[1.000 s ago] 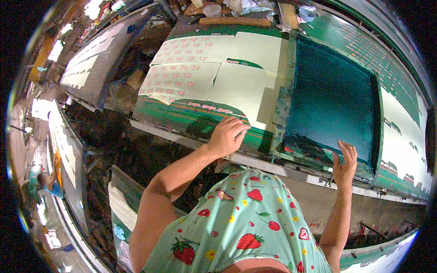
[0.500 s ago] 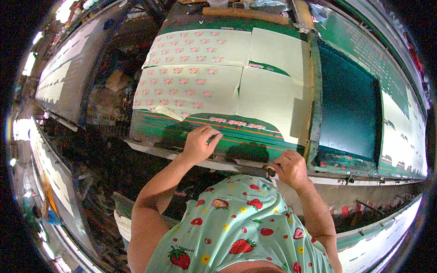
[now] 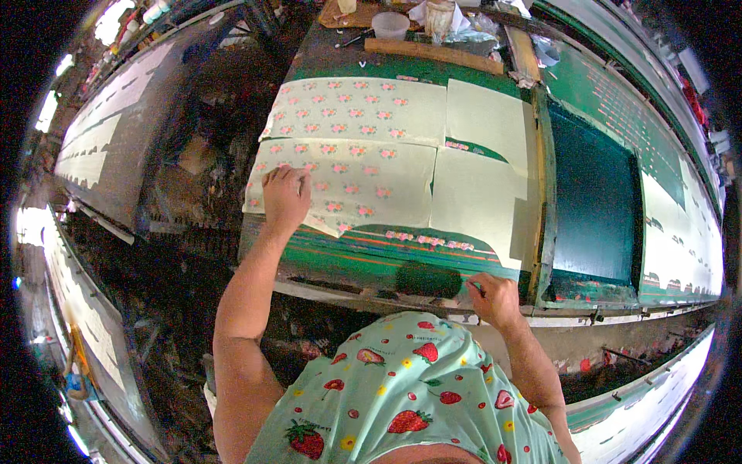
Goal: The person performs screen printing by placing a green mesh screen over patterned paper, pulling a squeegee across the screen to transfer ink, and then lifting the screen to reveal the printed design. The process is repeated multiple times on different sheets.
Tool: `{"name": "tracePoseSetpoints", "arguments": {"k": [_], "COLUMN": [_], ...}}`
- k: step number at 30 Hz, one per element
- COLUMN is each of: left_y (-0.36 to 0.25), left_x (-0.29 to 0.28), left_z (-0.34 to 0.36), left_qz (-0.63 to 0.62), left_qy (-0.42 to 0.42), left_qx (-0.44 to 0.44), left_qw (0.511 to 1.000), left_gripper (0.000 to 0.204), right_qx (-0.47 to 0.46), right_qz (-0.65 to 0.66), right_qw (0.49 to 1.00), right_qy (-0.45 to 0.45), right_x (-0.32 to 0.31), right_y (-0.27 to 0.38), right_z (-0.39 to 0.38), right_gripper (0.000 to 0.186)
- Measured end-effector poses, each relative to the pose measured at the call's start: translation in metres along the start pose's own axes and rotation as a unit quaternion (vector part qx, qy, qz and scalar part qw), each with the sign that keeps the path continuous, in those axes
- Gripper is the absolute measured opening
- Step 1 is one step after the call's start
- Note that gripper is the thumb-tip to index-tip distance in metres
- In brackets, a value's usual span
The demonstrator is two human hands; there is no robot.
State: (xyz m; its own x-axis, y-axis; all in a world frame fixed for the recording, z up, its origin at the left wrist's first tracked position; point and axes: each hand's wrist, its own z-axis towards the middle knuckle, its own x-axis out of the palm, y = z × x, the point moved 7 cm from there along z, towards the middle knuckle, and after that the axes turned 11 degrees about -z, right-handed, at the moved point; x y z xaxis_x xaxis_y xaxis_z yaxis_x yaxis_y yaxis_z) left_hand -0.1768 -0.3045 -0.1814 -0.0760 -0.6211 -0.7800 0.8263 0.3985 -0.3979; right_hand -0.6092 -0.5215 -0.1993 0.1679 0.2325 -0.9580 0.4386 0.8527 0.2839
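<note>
My left hand rests over the lower-left part of a cream fabric panel printed with rows of pink flowers. Its fingers are a little apart and point away from me, with nothing visible in them. A corner of that panel folds up at its near edge. Close to the table's front edge, my right hand is curled, thumb against fingers; what it holds, if anything, is hidden. A second printed panel lies beyond the first. To the right are plain cream panels, all on a green table.
Just right of the panels stands a screen-printing frame with dark mesh. At the table's far end are a wooden bar, a white tub and crumpled plastic. Another long table runs along the left, past a dark gap.
My left hand has moved from the near edge out to the left, over the printed fabric. My right hand has come off the rail by the table edge, slightly lower in view. The view has shifted.
</note>
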Motion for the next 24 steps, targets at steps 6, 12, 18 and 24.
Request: {"name": "tracePoseSetpoints", "arguments": {"k": [6, 12, 18, 24], "left_y": [0.09, 0.101, 0.091, 0.1], "left_x": [0.047, 0.085, 0.084, 0.092], "left_z": [0.048, 0.068, 0.082, 0.081], "left_qz": [0.082, 0.072, 0.072, 0.072], "left_qy": [0.112, 0.172, 0.219, 0.227], "left_qx": [-0.047, 0.023, 0.004, 0.011], "left_qw": [0.989, 0.982, 0.973, 0.971], "left_gripper": [0.027, 0.027, 0.015, 0.013], "right_qx": [0.021, 0.019, 0.128, 0.171], "right_qz": [-0.082, -0.115, -0.143, -0.118], "right_qw": [0.995, 0.992, 0.98, 0.976], "right_qy": [0.047, 0.054, 0.056, 0.069], "right_x": [0.007, 0.026, 0.06, 0.084], "right_y": [0.009, 0.01, -0.011, -0.018], "right_z": [0.083, 0.204, 0.294, 0.319], "right_gripper": [0.018, 0.022, 0.029, 0.025]}}
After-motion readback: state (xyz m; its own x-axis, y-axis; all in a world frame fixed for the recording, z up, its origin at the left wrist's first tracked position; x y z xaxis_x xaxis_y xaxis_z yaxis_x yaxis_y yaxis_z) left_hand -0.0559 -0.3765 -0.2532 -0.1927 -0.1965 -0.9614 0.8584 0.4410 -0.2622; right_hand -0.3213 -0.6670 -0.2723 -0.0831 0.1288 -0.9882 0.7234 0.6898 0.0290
